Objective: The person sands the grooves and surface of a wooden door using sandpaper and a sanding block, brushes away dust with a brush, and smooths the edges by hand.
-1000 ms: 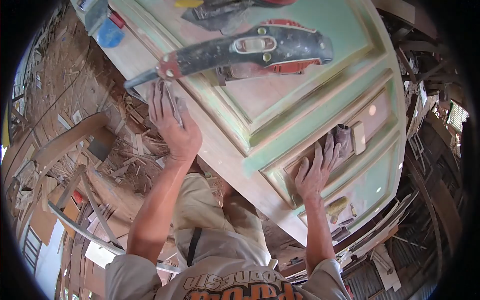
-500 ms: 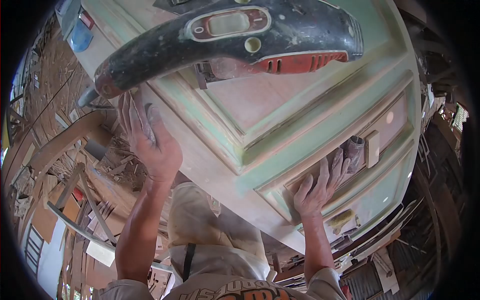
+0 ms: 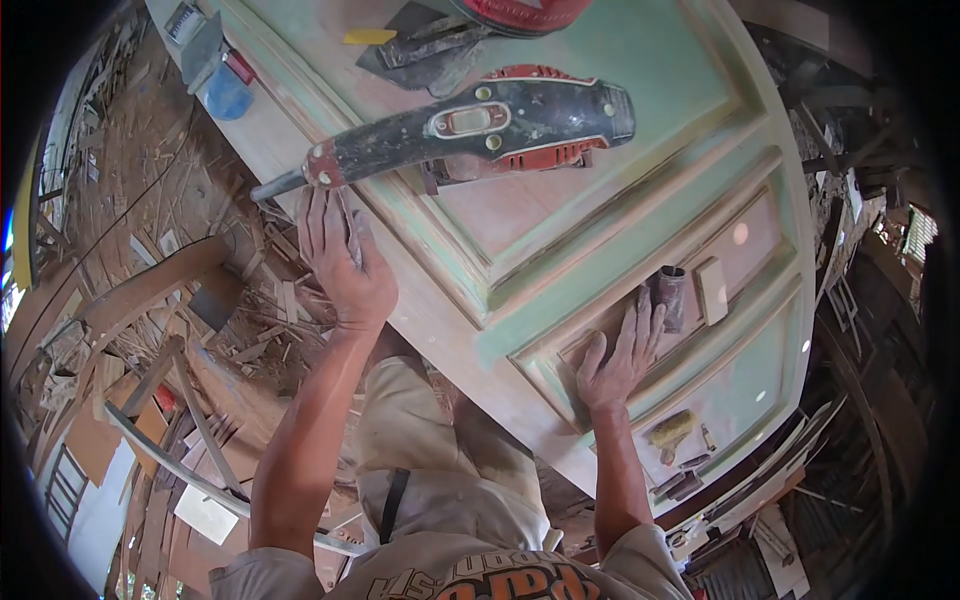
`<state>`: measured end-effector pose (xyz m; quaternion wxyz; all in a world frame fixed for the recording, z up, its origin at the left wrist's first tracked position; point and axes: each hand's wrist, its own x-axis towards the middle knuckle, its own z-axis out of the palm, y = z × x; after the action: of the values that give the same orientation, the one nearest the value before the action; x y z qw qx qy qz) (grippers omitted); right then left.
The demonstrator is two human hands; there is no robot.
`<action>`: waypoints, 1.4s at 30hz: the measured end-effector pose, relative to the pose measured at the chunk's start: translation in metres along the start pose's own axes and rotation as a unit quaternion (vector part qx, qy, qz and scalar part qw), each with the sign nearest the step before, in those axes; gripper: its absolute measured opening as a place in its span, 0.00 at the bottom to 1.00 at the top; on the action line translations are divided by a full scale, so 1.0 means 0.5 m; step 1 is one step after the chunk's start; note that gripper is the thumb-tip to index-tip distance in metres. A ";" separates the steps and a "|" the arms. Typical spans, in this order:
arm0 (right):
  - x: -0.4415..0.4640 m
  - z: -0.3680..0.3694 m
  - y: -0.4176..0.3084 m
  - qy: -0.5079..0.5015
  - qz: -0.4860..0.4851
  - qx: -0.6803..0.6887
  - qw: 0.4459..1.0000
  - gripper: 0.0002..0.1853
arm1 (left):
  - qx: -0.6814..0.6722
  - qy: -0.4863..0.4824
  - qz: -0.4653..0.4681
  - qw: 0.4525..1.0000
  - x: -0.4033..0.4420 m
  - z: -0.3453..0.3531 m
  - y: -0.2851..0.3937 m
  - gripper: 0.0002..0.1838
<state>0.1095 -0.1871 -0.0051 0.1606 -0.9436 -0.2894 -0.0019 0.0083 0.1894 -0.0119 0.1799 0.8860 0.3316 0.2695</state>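
Observation:
My left hand [image 3: 350,265] is at the near left edge of a green and whitish panelled door [image 3: 560,265], fingers stretched forward beside the tail of a black and red electric sander [image 3: 480,125]. A thin grey folded sheet [image 3: 354,238], apparently sandpaper, is pinched between its thumb and fingers. The sander lies across the door, its cord end pointing left. My right hand [image 3: 622,358] lies with fingers extended on a recessed panel to the right, next to a dark, dusty tube [image 3: 670,300]. Beside the tube sits a pale wooden block [image 3: 711,291].
Putty knives [image 3: 415,50] and a red tin [image 3: 525,12] occupy the door's far end. A blue-and-red item [image 3: 230,90] lies at its left edge, and a yellowish brush-like item [image 3: 672,430] near its right. Wood scraps [image 3: 240,340] litter the floor to the left.
The camera view has shifted, so the sander looks smaller and lower, and the putty knives and red tin now show beyond it. Both hands stay at about the same places on the door.

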 end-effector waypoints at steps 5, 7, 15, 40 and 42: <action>0.003 -0.013 -0.011 -0.032 0.009 -0.007 0.999 0.35 | 0.018 -0.019 -0.003 1.000 0.001 -0.006 0.002 0.26; 0.006 -0.011 -0.011 -0.033 0.012 -0.008 0.999 0.35 | 0.014 -0.011 -0.005 1.000 -0.002 -0.007 -0.001 0.26; 0.008 -0.012 -0.007 -0.037 -0.001 -0.006 0.999 0.32 | 0.018 -0.005 0.006 1.000 -0.003 0.003 -0.010 0.26; 0.011 -0.008 0.002 -0.066 -0.002 -0.017 0.998 0.33 | 0.006 -0.046 -0.021 0.999 -0.017 -0.002 -0.011 0.25; 0.009 -0.008 0.002 -0.067 -0.002 -0.020 0.998 0.33 | 0.036 -0.051 -0.013 0.998 -0.019 -0.006 -0.010 0.25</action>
<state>0.1144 -0.1867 -0.0013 0.1221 -0.9442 -0.3009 0.0550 -0.0018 0.1870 -0.0154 0.1677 0.9003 0.3429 0.2091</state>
